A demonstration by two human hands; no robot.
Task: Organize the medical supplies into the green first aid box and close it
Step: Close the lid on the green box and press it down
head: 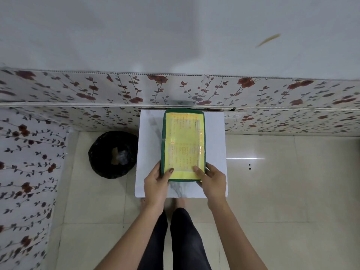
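On the small white table (148, 137) in front of us sits the green first aid box (183, 114), its long side running from six o'clock to twelve o'clock, the yellow printed sheet (185, 137) facing up under a clear cover. We hold it at the near end: our left hand (155, 182) clamps the seven o'clock corner, thumb on top and fingers wrapped under the edge, and our right hand (212, 182) grips the five o'clock corner the same way. No loose supplies show on the table, so we judge the packing done and the closing in hand, though we cannot tell whether a latch or zip is fastened.

To do this well, we should keep both thumbs pressing evenly so the lid seats flat, run our fingers along the green rim to check for gaps, and keep the box square on the table, away from the nine o'clock edge above the black bin (114, 153).
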